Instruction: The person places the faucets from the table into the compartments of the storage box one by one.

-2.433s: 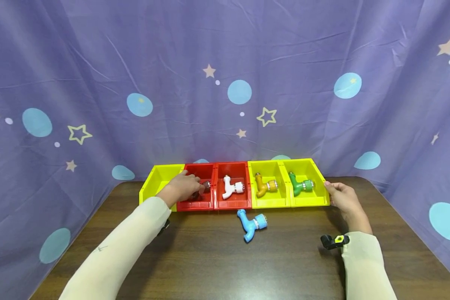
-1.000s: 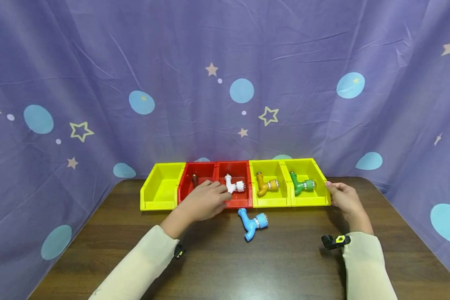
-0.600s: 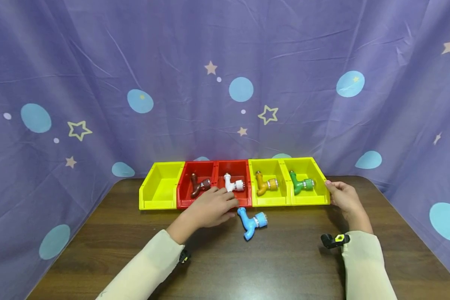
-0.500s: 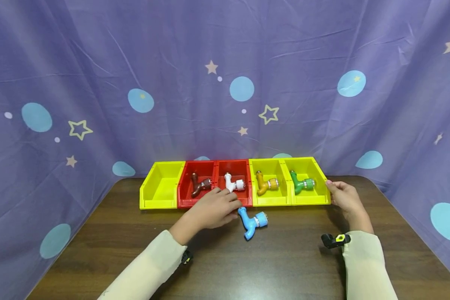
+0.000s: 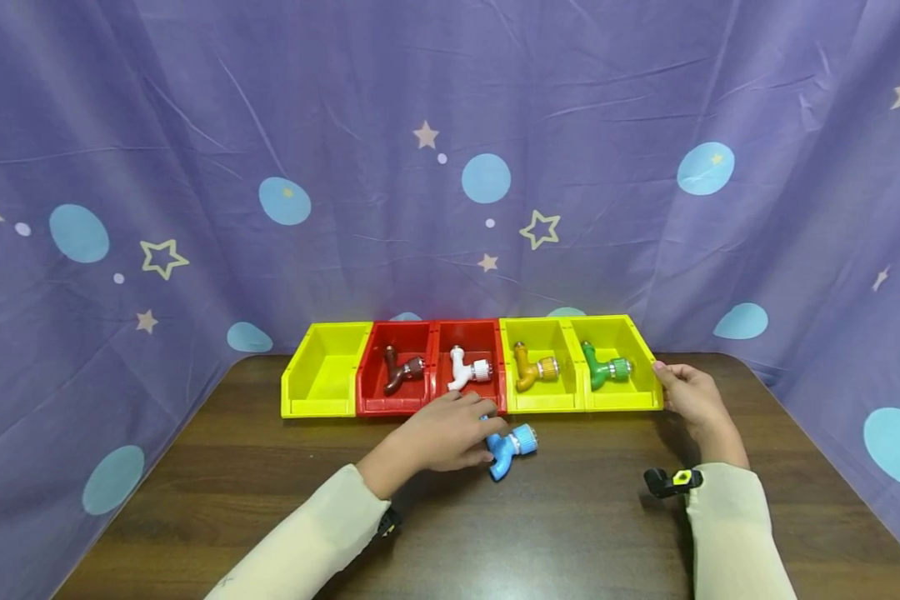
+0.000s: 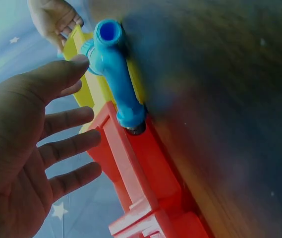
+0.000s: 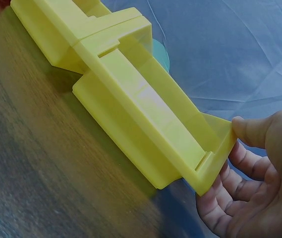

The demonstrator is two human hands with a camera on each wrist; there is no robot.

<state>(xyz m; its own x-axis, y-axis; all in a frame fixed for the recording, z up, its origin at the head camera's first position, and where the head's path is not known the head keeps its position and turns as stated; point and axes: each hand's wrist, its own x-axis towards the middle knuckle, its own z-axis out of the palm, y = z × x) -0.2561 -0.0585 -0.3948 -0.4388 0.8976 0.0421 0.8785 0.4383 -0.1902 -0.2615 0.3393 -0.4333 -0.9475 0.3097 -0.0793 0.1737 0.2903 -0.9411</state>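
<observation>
My left hand [image 5: 446, 433] is over the table beside a blue plastic tap [image 5: 513, 447]. In the left wrist view its fingers are spread, with the thumb close to the blue tap [image 6: 118, 82]; whether it touches cannot be told. At the right end of a row of bins, my right hand [image 5: 699, 410] holds the side edge of the yellow bin [image 7: 150, 153], thumb at the rim and fingers curled beneath. That bin contains a green tap [image 5: 606, 368]. Further left lie an orange-yellow tap [image 5: 528, 371], a white tap [image 5: 465, 371] and a dark brown tap [image 5: 399, 372], one per bin.
An empty yellow bin [image 5: 322, 392] forms the row's left end. Two red bins [image 5: 393, 407] stand in the middle. The bins stand along the back of the brown wooden table [image 5: 555, 533], before a purple patterned curtain [image 5: 390, 208].
My left hand has left the brown tap in its red bin and moved right and nearer, past the white tap, to the blue tap. The right hand has stayed on the yellow bin.
</observation>
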